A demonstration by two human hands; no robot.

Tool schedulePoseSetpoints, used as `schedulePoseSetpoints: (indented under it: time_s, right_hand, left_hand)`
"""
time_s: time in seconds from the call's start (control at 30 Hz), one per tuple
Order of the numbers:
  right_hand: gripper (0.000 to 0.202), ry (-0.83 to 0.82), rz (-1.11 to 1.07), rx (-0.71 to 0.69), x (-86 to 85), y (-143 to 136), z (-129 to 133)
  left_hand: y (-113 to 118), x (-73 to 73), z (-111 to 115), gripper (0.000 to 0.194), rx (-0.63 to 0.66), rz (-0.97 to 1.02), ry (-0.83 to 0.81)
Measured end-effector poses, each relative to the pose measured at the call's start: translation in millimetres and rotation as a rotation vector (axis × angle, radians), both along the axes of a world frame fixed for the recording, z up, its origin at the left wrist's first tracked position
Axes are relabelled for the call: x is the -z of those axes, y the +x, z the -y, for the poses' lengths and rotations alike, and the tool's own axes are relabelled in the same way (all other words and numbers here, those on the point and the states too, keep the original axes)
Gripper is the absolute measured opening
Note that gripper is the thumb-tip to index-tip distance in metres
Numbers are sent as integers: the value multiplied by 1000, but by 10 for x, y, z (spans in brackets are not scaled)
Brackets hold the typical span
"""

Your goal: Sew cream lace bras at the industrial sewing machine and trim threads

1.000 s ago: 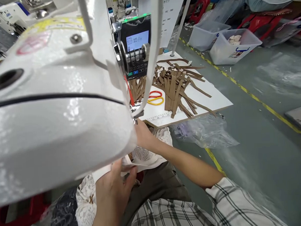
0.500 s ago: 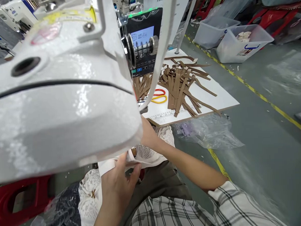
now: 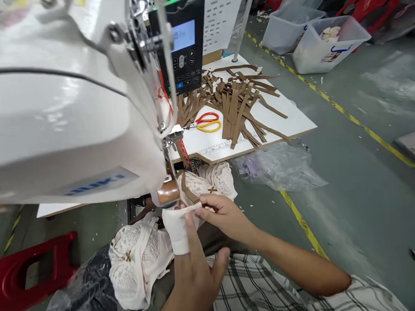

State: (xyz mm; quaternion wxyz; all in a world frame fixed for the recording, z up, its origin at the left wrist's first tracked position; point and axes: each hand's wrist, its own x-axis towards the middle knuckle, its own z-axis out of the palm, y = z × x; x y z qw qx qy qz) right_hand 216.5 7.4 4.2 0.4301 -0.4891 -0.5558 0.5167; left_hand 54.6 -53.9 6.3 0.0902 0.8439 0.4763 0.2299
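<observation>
A cream lace bra lies under the sewing machine's narrow free arm, and a brown strap lies across its near cup. With thumb and forefinger, my right hand pinches the bra's edge by the strap's lower end. My left hand has its thumb spread wide. Its outstretched fingers rest against the bra's white side band, partly behind it. The sewing machine's white head fills the upper left. The exact stitching spot is hidden by fabric and the machine.
Brown straps lie heaped on the white tabletop, beside red-and-yellow-handled scissors. A control panel stands behind. Another lace bra hangs at lower left, near a red stool. Plastic bins stand on the floor.
My view has shifted, uncovering the needle area. My right hand has come from behind the machine head to the bra's near edge. The left hand has moved right, its fingers straighter.
</observation>
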Motion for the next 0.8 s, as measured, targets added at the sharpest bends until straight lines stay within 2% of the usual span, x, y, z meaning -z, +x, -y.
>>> schedulePoseSetpoints:
  time_s: [0.13,0.2,0.27,0.33,0.43,0.5,0.53,0.57,0.6,0.67,0.73,0.8]
  right_hand:
    - [30,-37,-100,2,-2,126,63]
    - [25,-66,-128,-19,-15,165,82]
    - [24,-78,-140,-33,-35,181,95]
    - [27,-66,-117,-59,-68,186,97]
    - [23,15,-53,-175,-135,191,86]
    - [19,136,60,-305,-171,190,76]
    - [18,221,167,-351,-176,186,70]
    - [19,313,308,-367,-169,178,62]
    - [19,406,468,-344,-148,166,51]
    - [22,579,743,-229,-63,134,16]
    - [23,714,852,-123,56,100,-34]
    - [20,795,814,-92,172,77,-80]
  left_hand:
    - [-86,-4,-54,75,125,180,-467]
    - [-160,-60,-120,58,132,230,-585]
    - [-224,-157,-190,36,71,245,-500]
    - [-255,-281,-261,24,52,250,-290]
    - [-219,-442,-375,37,226,196,-19]
    - [-166,-482,-461,37,324,54,22]
    - [-143,-474,-508,30,320,-29,-8]
    - [-128,-450,-558,23,272,-99,-71]
    - [-124,-411,-609,28,193,-134,-170]
    - [-142,-305,-708,44,48,-36,-505]
    - [-179,-186,-785,45,-40,303,-963]
    - [-210,-72,-819,39,-96,719,-1359]
